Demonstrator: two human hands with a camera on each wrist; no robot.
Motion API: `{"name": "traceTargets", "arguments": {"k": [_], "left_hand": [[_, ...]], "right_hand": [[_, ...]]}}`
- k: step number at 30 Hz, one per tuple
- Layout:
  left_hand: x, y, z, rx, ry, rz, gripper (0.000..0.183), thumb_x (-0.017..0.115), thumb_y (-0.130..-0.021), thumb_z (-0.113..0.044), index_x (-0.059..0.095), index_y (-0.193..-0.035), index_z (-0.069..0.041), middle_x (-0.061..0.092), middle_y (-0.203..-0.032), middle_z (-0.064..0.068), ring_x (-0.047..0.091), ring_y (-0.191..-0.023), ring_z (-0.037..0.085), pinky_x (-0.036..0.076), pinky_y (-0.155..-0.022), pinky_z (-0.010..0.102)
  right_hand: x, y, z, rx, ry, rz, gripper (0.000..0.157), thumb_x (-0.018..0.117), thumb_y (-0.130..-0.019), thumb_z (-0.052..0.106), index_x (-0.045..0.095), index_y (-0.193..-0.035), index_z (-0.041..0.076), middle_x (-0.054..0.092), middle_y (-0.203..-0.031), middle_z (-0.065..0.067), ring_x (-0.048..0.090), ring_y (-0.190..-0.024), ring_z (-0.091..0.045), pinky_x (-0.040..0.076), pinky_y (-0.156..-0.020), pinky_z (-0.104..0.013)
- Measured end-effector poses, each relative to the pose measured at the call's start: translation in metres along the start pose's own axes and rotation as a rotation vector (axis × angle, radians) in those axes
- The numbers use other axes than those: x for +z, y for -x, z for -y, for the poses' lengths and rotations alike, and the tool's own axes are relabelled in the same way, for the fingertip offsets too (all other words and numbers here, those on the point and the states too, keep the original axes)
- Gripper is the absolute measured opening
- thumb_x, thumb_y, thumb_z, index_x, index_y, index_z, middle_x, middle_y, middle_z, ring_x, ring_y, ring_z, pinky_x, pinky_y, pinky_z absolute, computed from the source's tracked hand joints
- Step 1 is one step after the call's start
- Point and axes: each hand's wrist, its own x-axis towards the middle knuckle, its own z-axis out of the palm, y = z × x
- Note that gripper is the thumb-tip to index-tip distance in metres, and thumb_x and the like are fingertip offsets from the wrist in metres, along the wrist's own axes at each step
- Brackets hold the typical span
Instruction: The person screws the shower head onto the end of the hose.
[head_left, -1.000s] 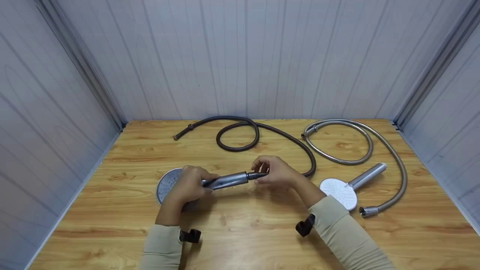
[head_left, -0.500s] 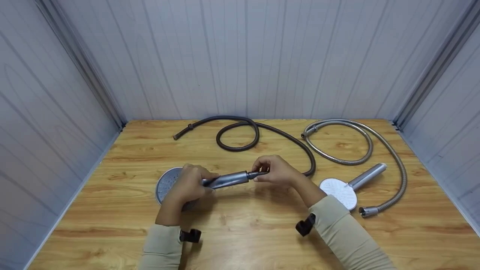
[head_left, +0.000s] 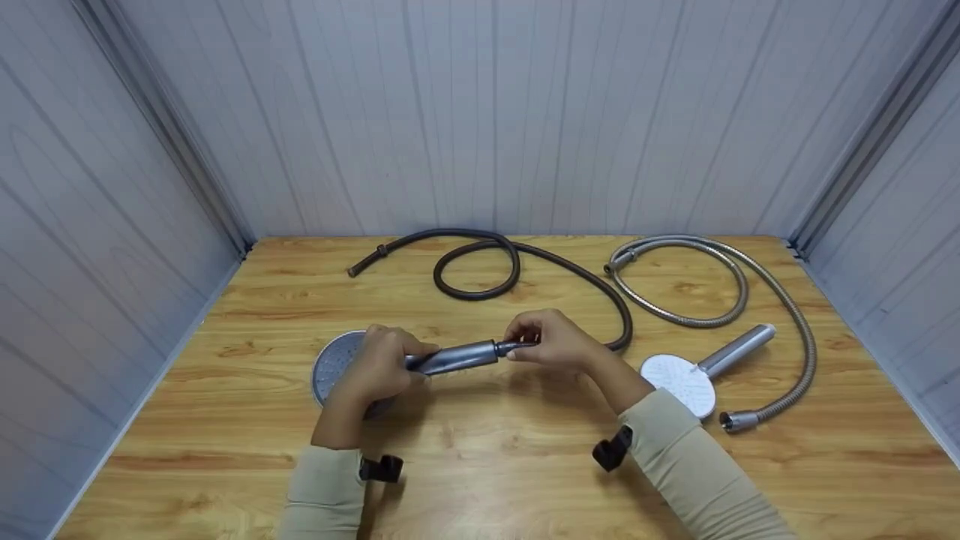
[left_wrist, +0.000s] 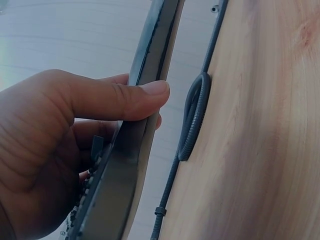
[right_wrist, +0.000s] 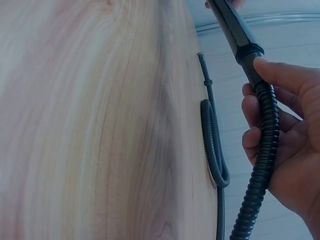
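Observation:
My left hand (head_left: 382,366) grips the handle of a dark grey shower head (head_left: 456,358), thumb laid along the handle in the left wrist view. Its round spray face (head_left: 334,366) shows partly past the hand, the rest hidden under it. My right hand (head_left: 551,341) pinches the end fitting of a dark ribbed shower hose (right_wrist: 264,112) between thumb and fingers. That fitting (right_wrist: 251,67) lines up with the handle's end and meets it in the right wrist view. From the right hand, the hose runs back over the table in a loop to its other end (head_left: 364,262) at the back left.
On the right lies a second shower head (head_left: 679,384) with a white face and silver handle. A silver metal hose (head_left: 799,330) curls behind and around it. White panel walls (head_left: 480,112) enclose the wooden table (head_left: 480,465) at the back and both sides.
My right fingers have shifted slightly on the hose fitting, and less of it shows between them and the handle. My left hand keeps its grip; the other things stay in place.

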Motion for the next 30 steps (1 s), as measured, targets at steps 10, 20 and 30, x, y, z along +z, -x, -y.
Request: {"name": "traceTargets", "arguments": {"k": [10, 20, 30], "left_hand": [[0.0, -0.001, 0.0, 0.001, 0.009, 0.012, 0.044, 0.088, -0.064, -0.003, 0.076, -0.106, -0.007, 0.074, -0.089, 0.001, 0.059, -0.073, 0.011, 0.031, -0.085, 0.041], [0.0, -0.001, 0.0, 0.003, -0.002, 0.02, 0.044, 0.088, -0.064, -0.003, 0.076, -0.106, -0.006, 0.074, -0.089, 0.001, 0.058, -0.072, 0.011, 0.031, -0.084, 0.041], [0.0, 0.0, 0.0, 0.013, -0.02, 0.01, 0.042, 0.087, -0.065, -0.005, 0.077, -0.106, -0.009, 0.074, -0.087, 0.0, 0.059, -0.073, 0.012, 0.03, -0.084, 0.041]], "right_hand": [[0.0, -0.001, -0.003, 0.014, -0.003, 0.005, 0.015, 0.07, -0.087, 0.001, 0.069, -0.1, -0.007, 0.068, -0.091, -0.017, 0.055, -0.077, -0.023, 0.045, -0.071, -0.032], [0.004, -0.009, -0.042, 0.031, 0.003, 0.004, 0.015, 0.071, -0.09, 0.01, 0.072, -0.101, 0.0, 0.068, -0.088, -0.009, 0.049, -0.072, -0.019, 0.04, -0.063, -0.025], [0.002, -0.008, -0.042, 0.048, -0.022, 0.026, 0.014, 0.067, -0.093, 0.014, 0.073, -0.098, 0.002, 0.067, -0.082, -0.019, 0.051, -0.064, -0.011, 0.044, -0.058, -0.023]]}}
